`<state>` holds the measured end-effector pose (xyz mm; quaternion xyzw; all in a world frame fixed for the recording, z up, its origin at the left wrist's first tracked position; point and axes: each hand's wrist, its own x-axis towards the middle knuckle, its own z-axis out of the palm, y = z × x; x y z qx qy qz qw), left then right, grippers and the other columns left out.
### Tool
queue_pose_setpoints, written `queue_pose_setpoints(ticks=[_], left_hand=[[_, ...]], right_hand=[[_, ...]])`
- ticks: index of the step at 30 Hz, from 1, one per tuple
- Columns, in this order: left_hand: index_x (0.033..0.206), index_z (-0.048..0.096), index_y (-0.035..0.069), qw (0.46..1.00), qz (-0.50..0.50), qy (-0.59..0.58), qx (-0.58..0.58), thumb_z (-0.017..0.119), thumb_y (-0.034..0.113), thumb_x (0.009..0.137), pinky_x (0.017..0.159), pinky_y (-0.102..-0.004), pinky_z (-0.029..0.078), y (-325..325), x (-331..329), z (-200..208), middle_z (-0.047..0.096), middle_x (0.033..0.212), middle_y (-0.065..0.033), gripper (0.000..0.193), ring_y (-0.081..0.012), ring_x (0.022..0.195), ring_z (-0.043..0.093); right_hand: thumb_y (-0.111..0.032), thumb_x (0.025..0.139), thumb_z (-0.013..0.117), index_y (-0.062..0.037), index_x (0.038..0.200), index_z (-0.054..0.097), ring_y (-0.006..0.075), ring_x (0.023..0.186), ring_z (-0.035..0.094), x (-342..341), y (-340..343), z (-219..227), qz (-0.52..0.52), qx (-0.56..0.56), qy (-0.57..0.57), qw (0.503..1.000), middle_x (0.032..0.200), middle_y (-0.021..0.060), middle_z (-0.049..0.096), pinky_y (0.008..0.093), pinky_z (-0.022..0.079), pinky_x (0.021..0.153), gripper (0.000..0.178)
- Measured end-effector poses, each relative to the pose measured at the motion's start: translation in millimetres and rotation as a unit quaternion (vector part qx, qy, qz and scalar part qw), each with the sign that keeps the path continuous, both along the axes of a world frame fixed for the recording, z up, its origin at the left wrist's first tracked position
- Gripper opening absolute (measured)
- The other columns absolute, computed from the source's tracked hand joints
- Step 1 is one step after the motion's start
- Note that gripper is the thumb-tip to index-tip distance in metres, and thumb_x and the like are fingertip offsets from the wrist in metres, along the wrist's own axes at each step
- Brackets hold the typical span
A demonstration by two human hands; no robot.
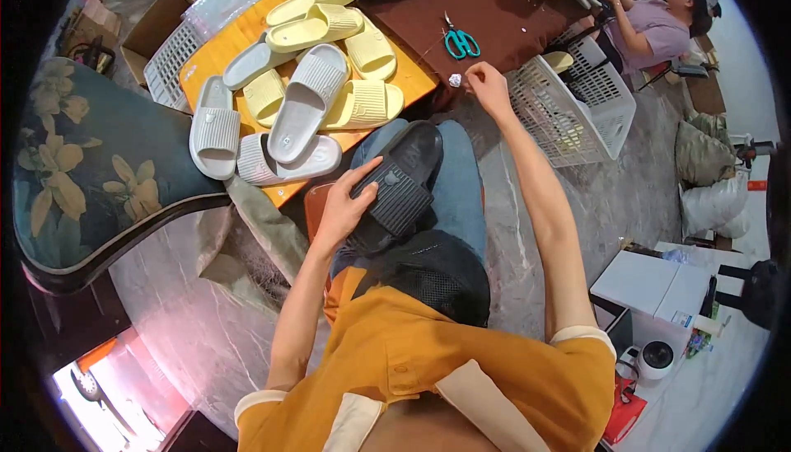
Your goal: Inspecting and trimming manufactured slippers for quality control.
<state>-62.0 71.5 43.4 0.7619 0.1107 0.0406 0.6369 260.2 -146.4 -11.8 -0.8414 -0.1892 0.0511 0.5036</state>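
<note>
A black slide slipper [399,203] with a ribbed strap lies across my lap, and a second black sole shows partly beneath it. My left hand [344,209] grips its left side, fingers over the strap. Out past the table's near edge, my right hand [489,89] is raised with its fingertips pinched together. Just left of those fingertips is a small white object [455,80]; whether they touch it I cannot tell. Teal-handled scissors [461,43] rest with blades apart on the brown cloth [412,11], beyond my right hand.
Yellow slippers [317,27] and grey slippers [309,102] are heaped on the orange table [216,58] at left. A white plastic basket [568,114] stands right of my right hand. A flowered chair [107,155] is at far left. Another person [651,32] sits at far right.
</note>
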Motion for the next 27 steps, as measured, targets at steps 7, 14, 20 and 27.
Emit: queue_pose_setpoints(ticks=[7,14,20,27], left_hand=[[0.132,0.059,0.009,1.0,-0.007,0.018,-0.012,0.059,0.011,0.089,0.091,-0.0271,0.042,-2.6,1.5,3.9,0.059,0.099,-0.0094,0.043,-0.0175,0.096,0.055],[0.134,0.057,0.006,0.998,-0.004,0.041,-0.037,0.056,0.011,0.09,0.1,-0.0263,0.038,-2.5,0.9,7.5,0.06,0.128,-0.0087,0.044,-0.0142,0.114,0.053],[0.134,0.058,0.005,0.997,-0.017,0.05,-0.061,0.055,0.009,0.09,0.098,-0.0255,0.039,-12.4,12.0,22.4,0.061,0.122,-0.0069,0.044,-0.0129,0.109,0.053],[0.133,0.058,0.004,0.997,0.0,0.052,-0.061,0.054,0.007,0.09,0.095,-0.0237,0.039,-4.3,1.9,6.8,0.06,0.119,-0.0038,0.043,-0.0111,0.102,0.051]], right_hand=[[-0.031,0.097,0.049,-0.0092,0.081,0.045,0.0147,0.066,0.047,-139.9,10.2,188.4,0.356,0.618,0.298,0.635,0.071,-0.0004,0.04,0.0449,0.048,0.084,0.028],[-0.001,0.088,0.049,-0.0099,0.074,0.047,0.0169,0.049,0.042,-241.4,-12.8,333.8,0.485,0.591,0.295,0.573,0.069,0.0055,0.049,0.0423,0.044,0.051,0.017],[0.0,0.087,0.05,-0.0111,0.071,0.044,0.0167,0.045,0.035,-268.6,-22.3,356.3,0.414,0.665,0.244,0.571,0.064,0.0052,0.046,0.0445,0.043,0.051,0.02],[0.0,0.086,0.048,-0.0124,0.07,0.043,0.0155,0.043,0.033,-272.0,-18.9,345.9,0.387,0.662,0.275,0.58,0.063,0.004,0.045,0.0433,0.041,0.048,0.021]])
